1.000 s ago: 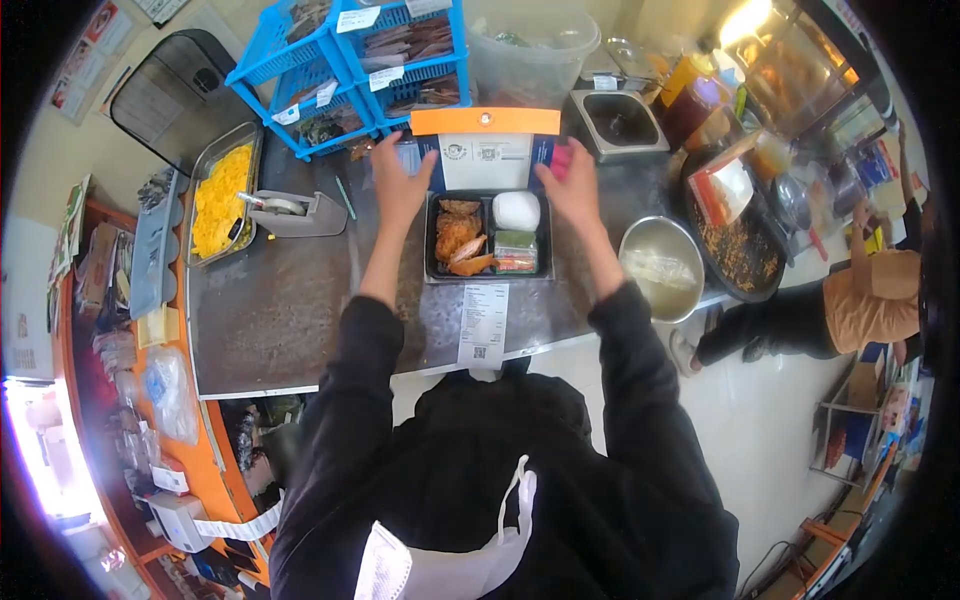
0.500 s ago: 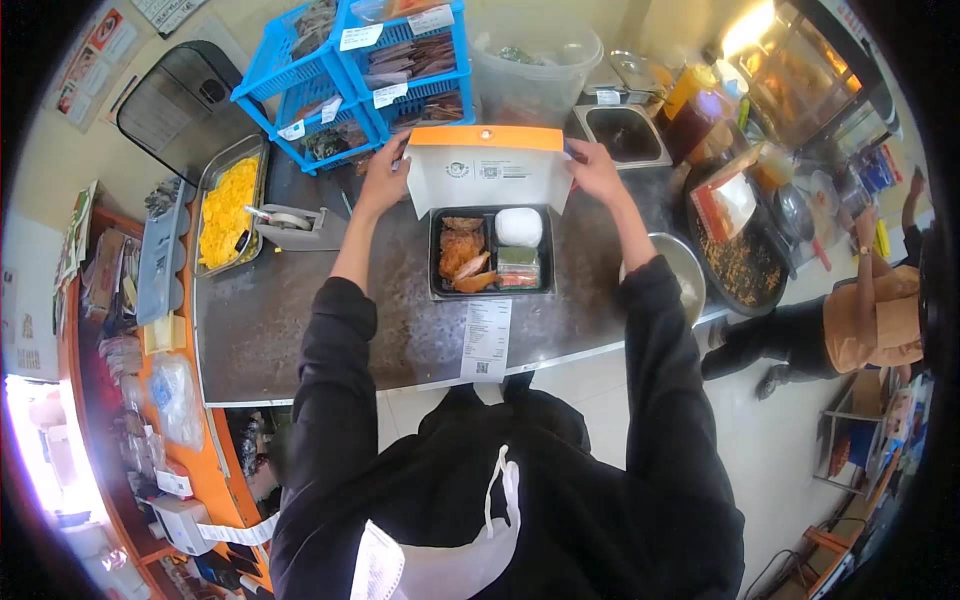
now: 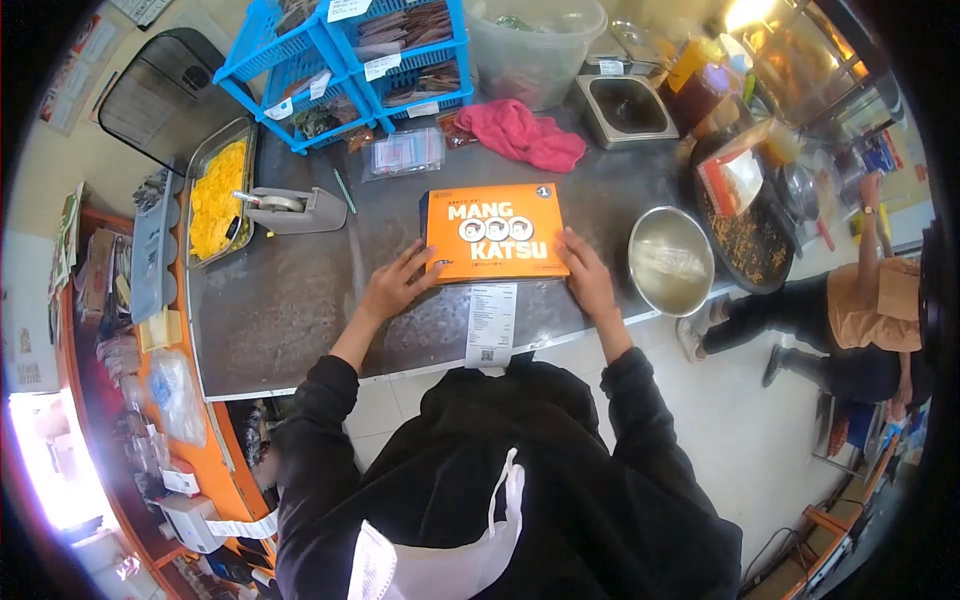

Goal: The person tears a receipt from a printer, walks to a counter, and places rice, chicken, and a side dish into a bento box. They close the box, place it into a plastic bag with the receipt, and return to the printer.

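An orange cardboard meal box [image 3: 505, 262] printed "MANG KATSU" lies with its lid down on the dark counter. My left hand [image 3: 392, 288] grips its front left corner, with fingertips over the lid. At the front right corner, my right hand [image 3: 592, 280] holds the box's edge. The food inside is hidden by the lid. A long printed receipt [image 3: 491, 325] lies just in front of the box, between my hands, and its lower end reaches the counter's edge.
Behind the box are a pink cloth [image 3: 525, 137], plastic packets [image 3: 403, 152] and blue baskets [image 3: 395, 55]. A metal bowl [image 3: 671, 262] and a black pan [image 3: 748, 240] stand right. To the left are a tape dispenser [image 3: 300, 212] and a yellow-filled tray [image 3: 217, 198]. People [image 3: 870, 295] stand at right.
The raised lid has come down over the chicken, rice and other food in the black tray. Both hands have moved from the lid's upper corners toward me, to the box's front corners.
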The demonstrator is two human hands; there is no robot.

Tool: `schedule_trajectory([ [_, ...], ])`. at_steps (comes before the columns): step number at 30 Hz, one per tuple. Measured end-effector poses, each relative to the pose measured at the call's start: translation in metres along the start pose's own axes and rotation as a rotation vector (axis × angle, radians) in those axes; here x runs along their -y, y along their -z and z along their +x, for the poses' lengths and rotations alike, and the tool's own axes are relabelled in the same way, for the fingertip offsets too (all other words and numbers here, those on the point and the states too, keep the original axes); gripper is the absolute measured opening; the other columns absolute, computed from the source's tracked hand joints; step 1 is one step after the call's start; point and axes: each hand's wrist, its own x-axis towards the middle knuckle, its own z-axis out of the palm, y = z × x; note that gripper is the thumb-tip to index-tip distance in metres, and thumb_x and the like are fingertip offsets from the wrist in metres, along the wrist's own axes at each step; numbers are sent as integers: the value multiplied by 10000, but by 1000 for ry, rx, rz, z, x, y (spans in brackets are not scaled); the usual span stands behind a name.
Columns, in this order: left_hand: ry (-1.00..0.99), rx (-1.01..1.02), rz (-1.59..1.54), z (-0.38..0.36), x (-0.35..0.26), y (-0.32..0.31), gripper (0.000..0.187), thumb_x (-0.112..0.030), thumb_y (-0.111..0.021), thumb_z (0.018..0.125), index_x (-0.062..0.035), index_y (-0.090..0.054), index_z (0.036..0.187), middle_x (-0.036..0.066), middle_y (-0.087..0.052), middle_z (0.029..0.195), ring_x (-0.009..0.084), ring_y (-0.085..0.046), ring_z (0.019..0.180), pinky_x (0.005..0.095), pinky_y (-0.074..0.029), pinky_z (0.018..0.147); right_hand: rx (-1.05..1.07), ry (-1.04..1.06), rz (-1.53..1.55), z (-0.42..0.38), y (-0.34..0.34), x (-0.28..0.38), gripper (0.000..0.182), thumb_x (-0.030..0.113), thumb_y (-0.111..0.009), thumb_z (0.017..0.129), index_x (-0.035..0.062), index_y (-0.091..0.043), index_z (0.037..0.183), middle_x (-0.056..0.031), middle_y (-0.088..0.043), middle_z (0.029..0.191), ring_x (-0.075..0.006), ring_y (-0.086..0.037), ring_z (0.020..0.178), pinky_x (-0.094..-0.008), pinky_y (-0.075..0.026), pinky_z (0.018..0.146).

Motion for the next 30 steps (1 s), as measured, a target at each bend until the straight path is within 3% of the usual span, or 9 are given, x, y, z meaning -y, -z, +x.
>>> schedule_trajectory([
  [3, 149, -18, -51, -15, -18, -22, 388, 26, -638, 825, -184, -554, 1141, 77, -581, 1308, 290, -600, 1202, 298, -603, 661, 61, 8, -39, -3, 0, 0, 506, -100, -570, 759, 80, -571, 1231, -126, -521, 1374, -355, -511, 1281, -413, -492, 993],
  [6, 283, -111, -123, -20, -33, -42, 432, 66, -621, 829, -170, -519, 1177, 106, -539, 1340, 344, -578, 1217, 329, -604, 728, 74, -198, 204, -2, 12, 31, 534, -34, -648, 771, 101, -537, 1275, -120, -438, 1452, -376, -502, 1280, -431, -486, 1002],
  [9, 336, -197, -293, -22, -41, -48, 506, 97, -614, 817, -159, -461, 1225, 139, -504, 1348, 389, -556, 1228, 369, -597, 804, 61, -165, 216, -3, 11, 39, 551, 70, -736, 780, 116, -524, 1287, -115, -382, 1494, -387, -510, 1261, -447, -507, 976],
  [15, 292, -125, -404, -32, -38, -45, 542, 118, -629, 795, -140, -428, 1227, 167, -485, 1348, 387, -537, 1222, 407, -558, 917, 60, -107, 141, -18, -6, 17, 546, 191, -772, 807, 100, -510, 1277, -164, -409, 1483, -388, -520, 1250, -427, -550, 884],
  [18, 306, -104, -352, -32, -45, -41, 533, 119, -634, 792, -130, -430, 1216, 173, -466, 1366, 381, -523, 1229, 402, -537, 953, -17, -73, 118, -18, -10, 18, 526, 168, -769, 799, 96, -526, 1260, -125, -388, 1500, -371, -542, 1231, -429, -589, 813],
  [24, 359, -137, -559, -32, -47, -38, 557, 136, -578, 790, -130, -398, 1244, 222, -403, 1401, 389, -450, 1290, 447, -453, 1048, -21, -57, 154, -15, -8, 18, 538, 166, -773, 797, 63, -509, 1255, -157, -411, 1481, -381, -578, 1184, -410, -598, 785],
  [30, 318, -94, -509, -33, -50, -33, 628, 143, -579, 764, -132, -383, 1293, 223, -399, 1408, 446, -364, 1363, 477, -401, 1099, -46, -25, 128, -18, -16, 12, 669, 174, -813, 744, 74, -478, 1314, -188, -384, 1502, -388, -550, 1228, -409, -586, 831],
])
